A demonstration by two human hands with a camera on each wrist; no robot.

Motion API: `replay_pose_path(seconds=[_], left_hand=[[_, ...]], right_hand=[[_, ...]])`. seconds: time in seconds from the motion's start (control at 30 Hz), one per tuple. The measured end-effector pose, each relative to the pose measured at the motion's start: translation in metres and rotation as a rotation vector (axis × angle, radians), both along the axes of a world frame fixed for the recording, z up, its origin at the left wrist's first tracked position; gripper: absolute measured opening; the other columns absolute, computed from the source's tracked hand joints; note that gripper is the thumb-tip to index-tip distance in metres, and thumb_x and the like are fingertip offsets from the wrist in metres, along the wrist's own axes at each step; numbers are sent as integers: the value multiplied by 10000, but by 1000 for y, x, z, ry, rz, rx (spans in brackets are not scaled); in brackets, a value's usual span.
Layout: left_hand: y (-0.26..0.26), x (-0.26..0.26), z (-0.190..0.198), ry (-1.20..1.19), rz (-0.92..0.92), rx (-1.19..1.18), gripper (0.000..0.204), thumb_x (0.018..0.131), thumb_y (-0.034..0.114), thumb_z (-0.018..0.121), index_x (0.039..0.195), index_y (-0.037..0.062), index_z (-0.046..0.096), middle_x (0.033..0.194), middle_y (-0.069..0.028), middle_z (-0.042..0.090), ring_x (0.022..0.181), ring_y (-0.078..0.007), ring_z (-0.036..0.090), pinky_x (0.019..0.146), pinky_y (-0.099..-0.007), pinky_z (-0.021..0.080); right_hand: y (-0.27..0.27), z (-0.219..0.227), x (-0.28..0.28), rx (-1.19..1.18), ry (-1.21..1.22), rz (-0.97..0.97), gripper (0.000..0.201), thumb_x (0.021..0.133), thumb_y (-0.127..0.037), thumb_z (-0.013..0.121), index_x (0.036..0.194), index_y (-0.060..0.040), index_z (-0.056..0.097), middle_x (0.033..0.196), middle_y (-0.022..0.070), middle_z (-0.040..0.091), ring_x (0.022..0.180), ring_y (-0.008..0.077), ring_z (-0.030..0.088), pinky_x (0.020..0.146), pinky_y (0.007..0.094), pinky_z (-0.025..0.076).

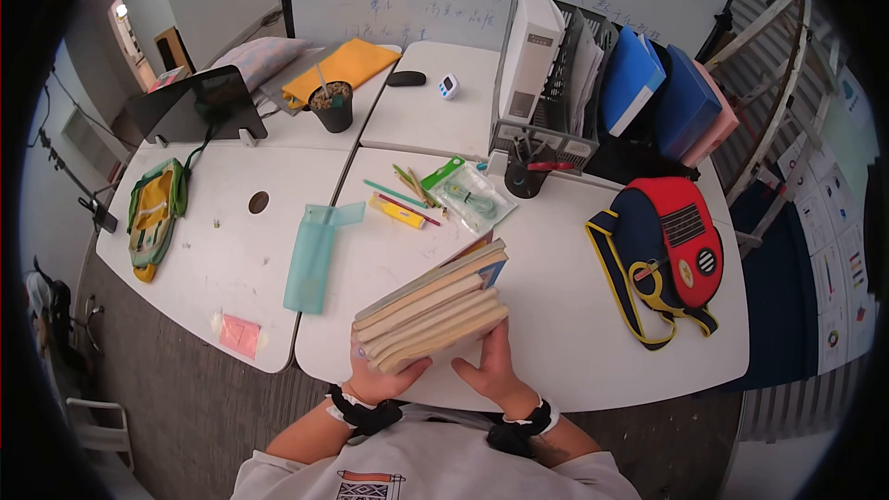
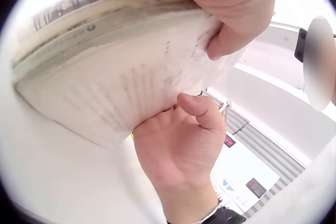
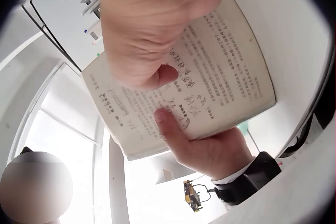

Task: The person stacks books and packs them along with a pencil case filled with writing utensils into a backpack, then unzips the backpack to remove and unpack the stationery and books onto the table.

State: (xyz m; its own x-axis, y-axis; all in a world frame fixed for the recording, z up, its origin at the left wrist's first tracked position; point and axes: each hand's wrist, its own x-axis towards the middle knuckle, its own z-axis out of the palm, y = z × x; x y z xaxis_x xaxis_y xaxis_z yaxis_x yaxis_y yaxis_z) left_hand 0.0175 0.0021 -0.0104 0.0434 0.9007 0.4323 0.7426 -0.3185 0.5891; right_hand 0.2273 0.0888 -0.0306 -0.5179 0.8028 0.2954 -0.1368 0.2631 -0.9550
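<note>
A stack of books [image 1: 433, 307] is held just above the near edge of the white desk [image 1: 574, 315], at about 6 o'clock from the pen holder [image 1: 524, 178], with the red backpack [image 1: 681, 241] at its 3 o'clock and the teal pencil case [image 1: 313, 257] at its 9 o'clock. The left hand [image 1: 380, 378] is clamped on the stack's near left corner, thumb against the page edges, and the right hand [image 1: 495, 366] grips the near right end, fingers curled under the bottom cover. The stack looks moderately heavy and, being thin soft-covered volumes, likely to flex and slide against each other; a grip on both ends with support beneath seems the safest hold. In the left wrist view the stack's page edges [image 2: 110, 71] fill the frame, blurred. The right wrist view shows only the printed underside [image 3: 210, 77]; its text is too small to read. How many volumes there are is hard to count.
</note>
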Motion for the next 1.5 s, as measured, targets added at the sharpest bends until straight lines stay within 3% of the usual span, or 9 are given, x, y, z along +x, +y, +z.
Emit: replay_pose_path(seconds=[0.23,0.33,0.43,0.67,0.77,0.93,1.07,1.2,1.5], left_hand=[[5,7,38,-863,95,-140,720,665,103,869,1291,16,524,1170,-99,661,1082,-240,619,953,-372,483],[12,11,58,-1552,7,-261,694,704,87,811,1315,12,489,1191,-141,634,1069,-265,641,943,-399,518],[18,5,50,-1631,51,-413,575,783,57,714,1305,-21,486,1190,-167,635,1070,-288,647,929,-423,539],[20,-5,20,-1600,228,-561,477,816,-40,646,1272,-49,505,1166,-176,646,1024,-286,670,906,-409,554],[21,-5,20,-1593,231,-562,466,814,-46,644,1261,-47,515,1158,-176,651,1032,-286,668,910,-410,554],[22,-5,18,-1571,215,-544,489,829,-21,651,1288,-56,487,1168,-183,648,1034,-292,670,908,-415,557],[22,-7,16,-1552,214,-562,494,828,-13,657,1290,-53,488,1171,-179,648,1034,-289,669,914,-419,555],[21,-6,14,-1558,216,-570,484,811,-33,649,1274,-44,506,1166,-173,651,1039,-285,668,916,-410,553],[11,0,19,-1627,35,-351,622,775,59,714,1322,-60,443,1215,-207,619,1078,-335,652,943,-459,553]], right_hand=[[-7,27,5,236,-231,-68,861,757,-97,716,1458,6,227,1404,187,344,1356,309,313,1126,428,277],[-2,61,20,349,-366,-37,760,787,-161,732,1413,20,342,1390,220,378,1316,352,361,1097,434,323],[21,63,48,434,-387,-134,631,802,-128,729,1360,7,467,1363,209,459,1247,367,442,1075,444,353],[124,69,200,697,-978,-1301,662,784,-106,736,1374,-21,448,1378,196,465,1301,394,420,1115,528,314],[143,35,248,345,-1290,-1140,592,802,-208,744,1326,-27,536,1253,196,589,1248,381,511,1104,526,321],[123,29,214,484,-1153,-951,313,798,-205,738,1028,-7,659,932,226,641,911,412,602,898,534,405],[75,38,141,550,-1178,-878,222,775,-155,703,890,-10,581,852,187,616,891,386,579,873,497,409],[37,55,117,431,-763,-631,348,799,-59,679,1131,16,607,988,216,652,961,380,612,868,463,469],[0,90,136,166,-363,-325,95,835,10,660,929,6,672,867,112,682,788,236,652,692,336,510]])
